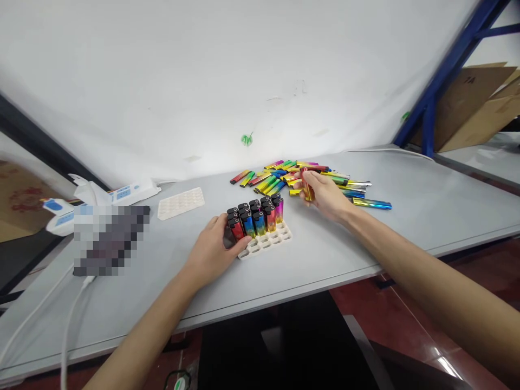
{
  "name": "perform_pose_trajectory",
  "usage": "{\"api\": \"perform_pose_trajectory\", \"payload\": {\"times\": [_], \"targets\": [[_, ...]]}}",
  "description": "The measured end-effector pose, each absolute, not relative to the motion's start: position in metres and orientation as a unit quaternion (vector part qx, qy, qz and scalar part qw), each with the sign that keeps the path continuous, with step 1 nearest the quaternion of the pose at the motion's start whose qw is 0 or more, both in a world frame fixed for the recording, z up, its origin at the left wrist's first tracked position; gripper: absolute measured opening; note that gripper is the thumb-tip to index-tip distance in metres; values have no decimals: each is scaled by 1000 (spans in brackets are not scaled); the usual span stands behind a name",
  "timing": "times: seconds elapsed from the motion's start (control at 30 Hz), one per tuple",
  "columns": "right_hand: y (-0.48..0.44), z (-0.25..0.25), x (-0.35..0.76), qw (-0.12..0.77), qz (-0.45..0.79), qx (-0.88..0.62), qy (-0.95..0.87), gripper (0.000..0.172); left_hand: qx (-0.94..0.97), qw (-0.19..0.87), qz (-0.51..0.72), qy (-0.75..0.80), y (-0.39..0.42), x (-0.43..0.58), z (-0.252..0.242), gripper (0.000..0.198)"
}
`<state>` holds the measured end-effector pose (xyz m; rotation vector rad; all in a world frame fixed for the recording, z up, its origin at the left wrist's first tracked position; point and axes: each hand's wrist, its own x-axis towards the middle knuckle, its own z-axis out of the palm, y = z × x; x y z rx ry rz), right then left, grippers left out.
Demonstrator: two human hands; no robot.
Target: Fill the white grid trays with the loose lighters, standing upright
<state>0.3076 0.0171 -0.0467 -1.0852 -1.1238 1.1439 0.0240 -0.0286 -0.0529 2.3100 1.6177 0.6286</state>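
Note:
My left hand (211, 244) grips the left end of a white slotted tray (266, 242), its thumb along the front and its fingers behind. Several black-topped lighters (260, 225) in red, blue, yellow and purple stand upright in the tray's back rows; the front slots hold nothing. My right hand (327, 196) is closed around a red-and-gold lighter (307, 187), held nearly upright to the right of the tray. Behind and beside this hand lies a loose pile of shiny coloured lighters (268, 185), partly hidden by the hand.
A second white slotted tray (181, 203) lies at the left on the grey table (325, 254). Farther left are a blurred-out dark object (111, 241), white cables and a power strip (132, 190). The white wall (203, 97) rises behind; cardboard boxes (467, 103) stand at the right.

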Motion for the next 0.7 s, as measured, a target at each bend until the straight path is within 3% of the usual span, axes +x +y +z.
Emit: {"api": "perform_pose_trajectory", "payload": {"times": [0.13, 0.43, 0.6, 0.7], "targets": [[14, -47, 308, 569, 476, -451, -496, 39, 795, 116, 218, 554, -28, 24, -54, 37], [17, -42, 309, 574, 527, -465, -419, 40, 795, 127, 217, 553, -28, 25, -53, 40], [17, -42, 310, 539, 546, -478, -427, 55, 795, 133, 218, 550, -28, 25, -52, 40], [16, -44, 310, 538, 545, -488, -418, 55, 796, 131, 220, 549, -29, 24, -52, 40]]}}
